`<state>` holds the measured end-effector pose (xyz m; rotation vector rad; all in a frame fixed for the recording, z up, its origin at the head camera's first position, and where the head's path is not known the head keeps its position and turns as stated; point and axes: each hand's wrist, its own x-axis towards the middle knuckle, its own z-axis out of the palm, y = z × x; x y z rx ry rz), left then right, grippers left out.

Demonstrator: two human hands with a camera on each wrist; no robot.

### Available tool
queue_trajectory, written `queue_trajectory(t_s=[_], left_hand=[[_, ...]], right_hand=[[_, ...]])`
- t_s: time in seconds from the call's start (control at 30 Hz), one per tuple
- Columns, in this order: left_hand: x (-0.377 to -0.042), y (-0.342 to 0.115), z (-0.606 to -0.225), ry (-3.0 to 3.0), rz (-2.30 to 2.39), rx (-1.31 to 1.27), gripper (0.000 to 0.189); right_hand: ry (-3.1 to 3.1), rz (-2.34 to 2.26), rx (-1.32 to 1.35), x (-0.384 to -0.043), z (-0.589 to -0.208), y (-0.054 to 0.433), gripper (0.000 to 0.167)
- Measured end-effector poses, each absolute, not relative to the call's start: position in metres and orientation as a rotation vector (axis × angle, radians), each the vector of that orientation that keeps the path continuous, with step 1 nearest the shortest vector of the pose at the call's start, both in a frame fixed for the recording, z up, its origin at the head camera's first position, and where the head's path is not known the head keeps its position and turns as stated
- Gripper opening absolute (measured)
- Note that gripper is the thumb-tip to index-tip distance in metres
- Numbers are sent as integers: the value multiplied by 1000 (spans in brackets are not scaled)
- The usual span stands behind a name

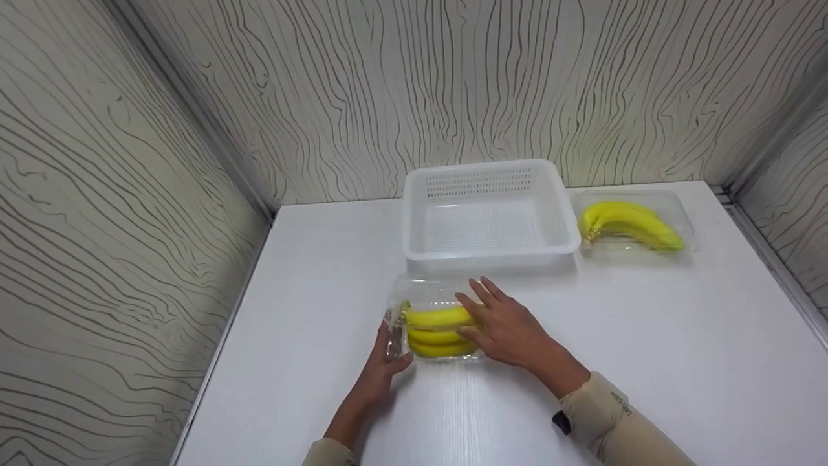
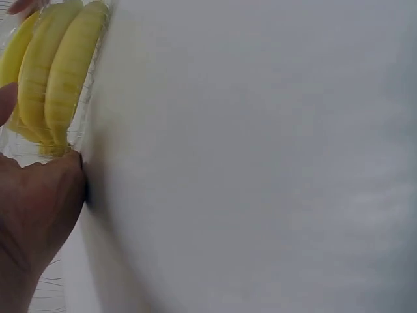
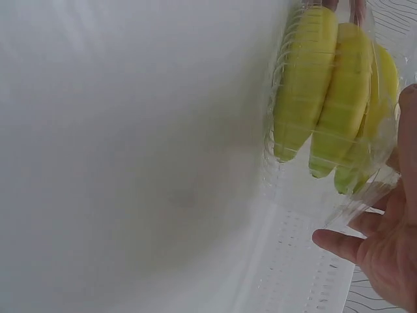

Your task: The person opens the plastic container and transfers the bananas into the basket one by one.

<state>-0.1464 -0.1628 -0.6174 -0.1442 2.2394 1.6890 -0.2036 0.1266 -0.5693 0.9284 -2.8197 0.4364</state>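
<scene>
A clear plastic clamshell box (image 1: pixel 424 291) is in front of the basket, with a bunch of yellow bananas (image 1: pixel 440 333) inside. My left hand (image 1: pixel 381 362) grips the box's left end, thumb at the near corner and fingers round the side. Over the right end lies my right hand (image 1: pixel 511 327), its fingers spread and fairly straight against the clear plastic. From the right wrist, the greenish banana tips (image 3: pixel 322 166) show through the box wall beside that hand. In the left wrist view the banana stems (image 2: pixel 58 149) point toward the left hand.
Just behind the box stands a white slotted plastic basket (image 1: pixel 491 255). To its right, a second clear box (image 1: pixel 679 204) holds another banana bunch (image 1: pixel 631 223). Wood-grain patterned walls (image 1: pixel 362 97) border the white table (image 1: pixel 310 272) at the back and sides.
</scene>
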Motion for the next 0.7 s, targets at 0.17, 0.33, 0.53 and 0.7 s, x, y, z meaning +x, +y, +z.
queue_trajectory(t_s=[0.17,0.33,0.53,0.7], left_hand=[[-146,-163,-618,2251,1704,-93,100],[-145,-163,-620,2268,1725,-41,100],[-147,-163,-624,2350,1682,20,107],[-148,-162,-626,2402,1645,-18,111]], right_hand=[[-2812,410,927,-204,-568,126,67],[-2769,396,957,-203,-568,125,68],[-2802,395,935,-201,-568,126,74],[-2801,448,953,-200,-571,129,77]])
